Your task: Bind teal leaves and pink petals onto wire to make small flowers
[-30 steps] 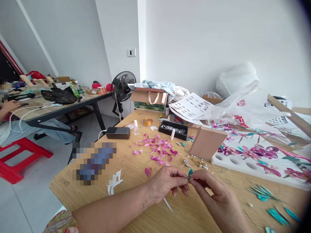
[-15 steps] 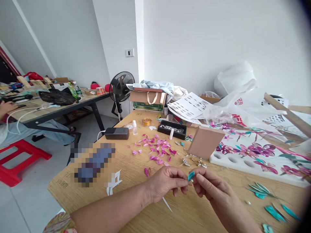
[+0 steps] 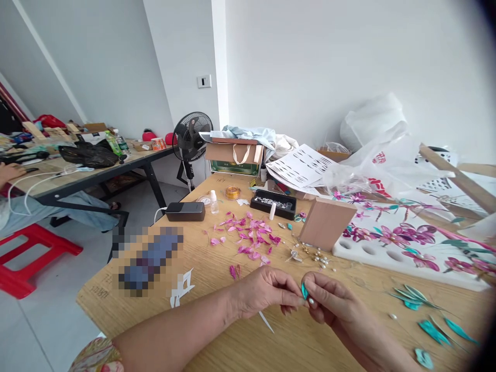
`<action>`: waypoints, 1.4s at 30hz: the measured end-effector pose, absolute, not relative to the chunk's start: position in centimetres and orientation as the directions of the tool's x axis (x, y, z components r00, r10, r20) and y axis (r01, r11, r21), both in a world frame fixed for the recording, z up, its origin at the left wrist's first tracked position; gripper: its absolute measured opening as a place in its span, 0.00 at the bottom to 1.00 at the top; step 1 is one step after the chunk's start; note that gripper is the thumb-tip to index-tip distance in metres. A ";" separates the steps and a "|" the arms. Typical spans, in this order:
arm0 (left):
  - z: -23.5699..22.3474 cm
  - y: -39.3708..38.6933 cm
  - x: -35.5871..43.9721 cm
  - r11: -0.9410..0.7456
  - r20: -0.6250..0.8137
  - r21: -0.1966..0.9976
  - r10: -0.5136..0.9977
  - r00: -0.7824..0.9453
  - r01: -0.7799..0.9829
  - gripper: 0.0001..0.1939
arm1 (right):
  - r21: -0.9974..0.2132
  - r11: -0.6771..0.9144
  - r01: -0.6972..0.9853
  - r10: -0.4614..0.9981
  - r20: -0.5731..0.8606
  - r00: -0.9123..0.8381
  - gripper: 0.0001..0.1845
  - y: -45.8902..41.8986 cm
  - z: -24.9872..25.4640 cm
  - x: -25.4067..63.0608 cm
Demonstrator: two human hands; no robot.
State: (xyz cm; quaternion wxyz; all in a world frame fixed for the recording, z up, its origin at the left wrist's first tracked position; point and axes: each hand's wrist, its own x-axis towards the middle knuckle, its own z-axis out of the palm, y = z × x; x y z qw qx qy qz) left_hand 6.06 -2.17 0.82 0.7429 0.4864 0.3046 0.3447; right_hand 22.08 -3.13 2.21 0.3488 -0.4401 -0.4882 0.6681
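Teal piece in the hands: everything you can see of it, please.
The teal piece is small, bright, narrow and leaf-like, apparently thin; its exact material can't be told. It stands roughly upright, held above the table at the fingertips of the left hand and right hand. The fingers hide its lower end. A white, pearl-like bead shows just below it, to the right in the picture; whether they're joined is unclear.

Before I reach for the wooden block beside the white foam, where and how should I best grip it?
Best, I think, by the top edge, from above: the block stands on edge with its top exposed, while beads lie at its foot and the foam is close on its right. The right hand is nearer, but touches a teal petal.
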 end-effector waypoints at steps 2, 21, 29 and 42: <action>0.6 -2.0 6.1 0.288 -0.126 0.930 0.835 0.535 -0.229 0.11 | -0.982 -0.191 0.003 0.932 -0.182 -0.314 0.20 -3.0 2.3 22.0; 0.5 -1.8 6.0 0.287 -0.112 0.903 0.876 0.469 -0.320 0.12 | -0.835 0.432 0.341 0.896 0.353 -0.269 0.05 -2.4 0.9 22.8; 0.3 -1.9 5.9 0.294 -0.106 0.902 0.862 0.496 -0.317 0.11 | -0.629 0.600 0.495 0.800 0.484 -0.355 0.05 -2.8 2.1 22.7; 0.6 -1.9 6.2 0.223 -0.094 0.933 0.909 0.405 -0.283 0.12 | -0.700 0.528 0.481 0.849 0.434 -0.300 0.06 -2.8 2.2 22.7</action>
